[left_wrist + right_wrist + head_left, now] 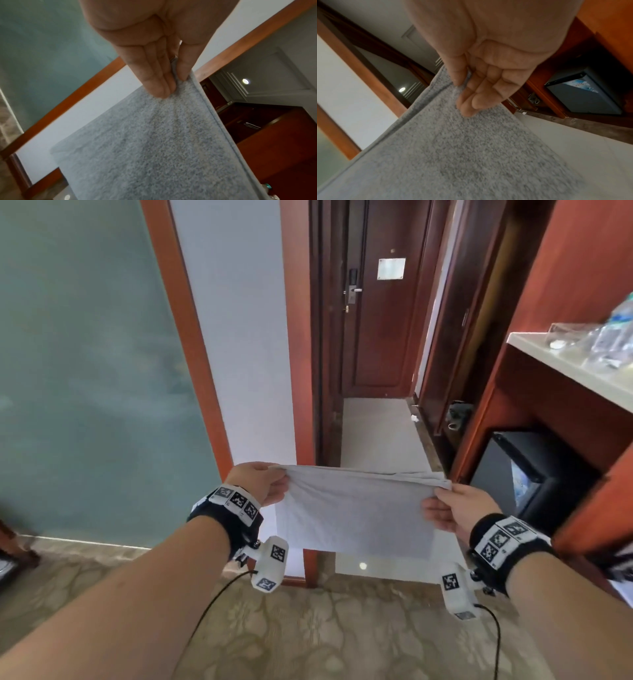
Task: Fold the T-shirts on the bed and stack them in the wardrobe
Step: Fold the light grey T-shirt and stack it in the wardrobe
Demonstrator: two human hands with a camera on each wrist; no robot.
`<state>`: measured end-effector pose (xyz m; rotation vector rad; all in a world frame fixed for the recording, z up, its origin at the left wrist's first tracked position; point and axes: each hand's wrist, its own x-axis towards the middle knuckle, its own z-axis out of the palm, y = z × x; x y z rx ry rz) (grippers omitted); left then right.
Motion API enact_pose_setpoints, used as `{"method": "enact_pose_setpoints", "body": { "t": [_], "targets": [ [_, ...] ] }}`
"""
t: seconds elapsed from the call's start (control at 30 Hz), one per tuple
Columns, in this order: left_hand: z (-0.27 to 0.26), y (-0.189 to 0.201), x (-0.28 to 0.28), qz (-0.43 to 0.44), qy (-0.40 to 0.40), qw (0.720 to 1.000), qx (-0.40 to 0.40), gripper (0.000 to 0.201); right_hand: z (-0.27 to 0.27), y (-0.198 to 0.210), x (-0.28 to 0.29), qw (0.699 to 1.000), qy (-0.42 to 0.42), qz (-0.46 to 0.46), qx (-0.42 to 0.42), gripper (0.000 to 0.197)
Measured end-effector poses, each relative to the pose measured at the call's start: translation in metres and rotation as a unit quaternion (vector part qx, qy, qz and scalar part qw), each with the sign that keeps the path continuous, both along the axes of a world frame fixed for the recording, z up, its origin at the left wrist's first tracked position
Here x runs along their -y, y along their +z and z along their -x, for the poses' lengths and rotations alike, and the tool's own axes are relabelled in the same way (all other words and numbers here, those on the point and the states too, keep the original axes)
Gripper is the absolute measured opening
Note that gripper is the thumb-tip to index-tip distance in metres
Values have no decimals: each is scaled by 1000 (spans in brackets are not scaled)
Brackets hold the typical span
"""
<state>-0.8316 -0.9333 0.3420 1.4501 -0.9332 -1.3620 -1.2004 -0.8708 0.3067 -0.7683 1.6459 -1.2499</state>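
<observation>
My left hand (260,484) and right hand (448,510) each pinch one top corner of the folded grey T-shirt (356,515). It hangs between them, long edge from 9 to 3 o'clock. I judge both hands equally near; no wardrobe is recognisable.

Place: hotel room, entrance hallway
Evidence: door (373,302) with electronic lock (352,289), minibar fridge (534,474) in wooden cabinet, patterned carpet (308,628)
</observation>
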Motion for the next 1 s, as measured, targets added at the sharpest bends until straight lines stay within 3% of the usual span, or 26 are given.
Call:
{"method": "enact_pose_setpoints", "body": {
  "t": [0.13, 0.27, 0.4, 0.57, 0.7, 0.77, 0.87, 1.0],
  "targets": [
    [51, -3, 34, -27, -22, 999, -28, 15, 38, 1, 14, 999, -38, -6, 2, 12],
    [95, -30, 78, -40, -70, 997, 7, 24, 77, -17, 34, 997, -75, -26, -1, 14],
    [144, -50, 138, -38, -122, 991, 42, 13, 121, -29, 67, 992, -114, -47, -8, 13],
    [218, -47, 240, -9, -157, 987, 27, 14, 172, 4, 132, 988, -141, -52, -28, 11],
    [280, -25, 318, 17, -156, 987, -41, 6, 212, 43, 185, 986, -163, -8, -42, 10],
    [308, -15, 351, 8, -135, 986, -98, 14, 231, 58, 208, 984, -173, 5, -38, 9],
    [353, -4, 394, 5, -115, 981, -154, 28, 264, 67, 244, 983, -181, 17, -39, 9],
    [414, 13, 457, 19, -143, 975, -169, 18, 325, 64, 313, 979, -200, 40, -27, 7]
  ]
}}
